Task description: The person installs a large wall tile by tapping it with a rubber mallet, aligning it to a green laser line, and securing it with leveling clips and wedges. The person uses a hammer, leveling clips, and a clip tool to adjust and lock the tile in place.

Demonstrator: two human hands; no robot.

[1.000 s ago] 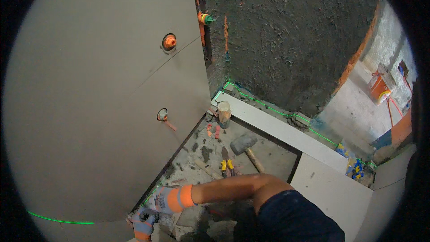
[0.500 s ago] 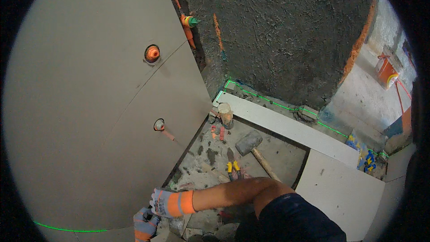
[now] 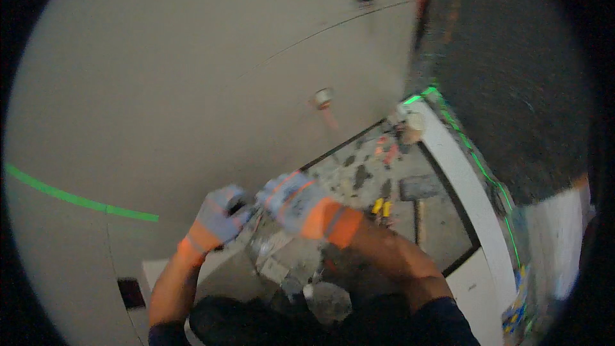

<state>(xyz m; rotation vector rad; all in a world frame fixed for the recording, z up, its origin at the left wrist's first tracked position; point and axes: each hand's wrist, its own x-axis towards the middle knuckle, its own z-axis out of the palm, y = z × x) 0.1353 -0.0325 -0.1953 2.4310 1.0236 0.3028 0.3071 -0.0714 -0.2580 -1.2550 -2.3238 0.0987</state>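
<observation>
Here, wall panel [image 3: 166, 90]: big grey sheet, a green laser line [image 3: 77, 198] across it.
Floor [image 3: 359, 173]: rubble, hammer [image 3: 419, 192] right of the hands.
Right hand [image 3: 295, 198]: gloved, curled; grip unclear through blur.
Left hand [image 3: 221, 214]: gloved, closed around a small dark thing [image 3: 238, 207].
Dark thing: between both hands, at the panel's lower edge.

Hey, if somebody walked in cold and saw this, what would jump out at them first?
Probably the two gloved hands low in the middle: the left hand and right hand, in grey gloves with orange cuffs, meet at the foot of a big pale wall panel. A bright green laser line crosses that panel at left, and a mallet lies on the spattered floor to the right.
</observation>
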